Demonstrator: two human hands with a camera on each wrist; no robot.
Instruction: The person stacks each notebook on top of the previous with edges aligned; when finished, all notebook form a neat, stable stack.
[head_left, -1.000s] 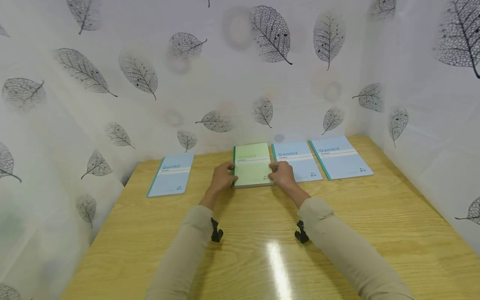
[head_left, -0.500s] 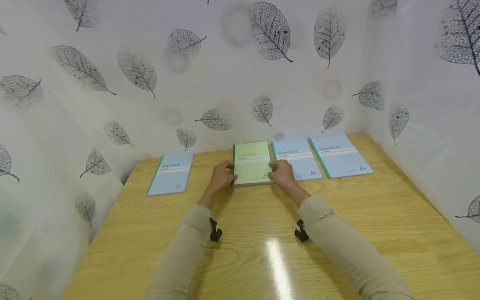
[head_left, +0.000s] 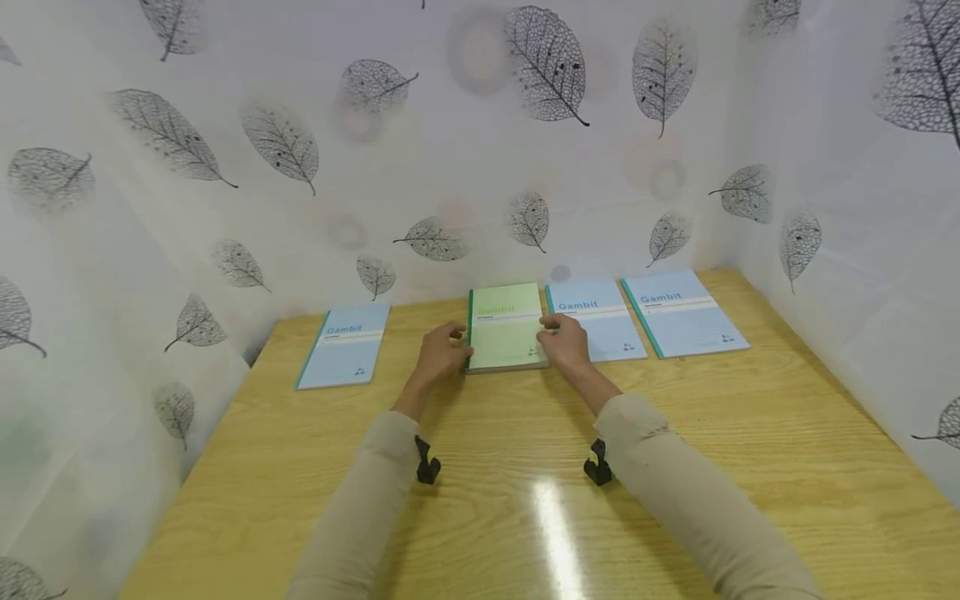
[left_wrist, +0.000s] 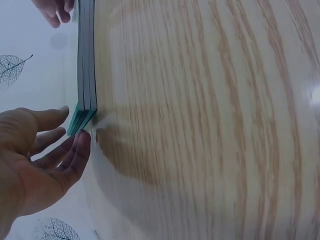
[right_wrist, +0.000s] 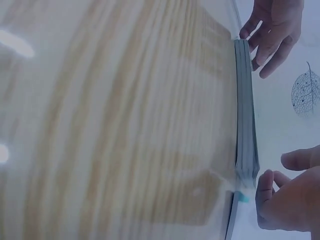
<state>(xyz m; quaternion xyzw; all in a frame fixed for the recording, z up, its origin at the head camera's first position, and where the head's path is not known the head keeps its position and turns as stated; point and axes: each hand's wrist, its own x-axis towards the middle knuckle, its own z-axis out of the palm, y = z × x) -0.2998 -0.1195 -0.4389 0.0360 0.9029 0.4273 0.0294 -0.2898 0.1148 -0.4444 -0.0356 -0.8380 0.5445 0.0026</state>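
Note:
A stack of several notebooks [head_left: 506, 333] lies near the back of the table, a green "Gambit" cover with a dark green spine on top. Its layered edges [left_wrist: 86, 60] show in the left wrist view. At the spine side is my left hand [head_left: 441, 354], thumb and fingers apart, fingertips close to the corner; I cannot tell whether they touch. On the opposite side my right hand [head_left: 567, 343] has loosely bent fingers, and the right wrist view shows a small gap between them and the stack. That hand partly covers the blue notebook [head_left: 603, 321] beside the stack.
Another blue notebook [head_left: 686, 312] lies at the far right, and a blue notebook [head_left: 343, 346] lies apart on the left. A leaf-patterned curtain [head_left: 480, 167] rises behind and beside the wooden table [head_left: 495, 467]. Black wrist mounts [head_left: 427, 462] sit under both sleeves.
My fingers have eased slightly away from the sides of the notebook stack, which stays in place. The head view has shifted a little.

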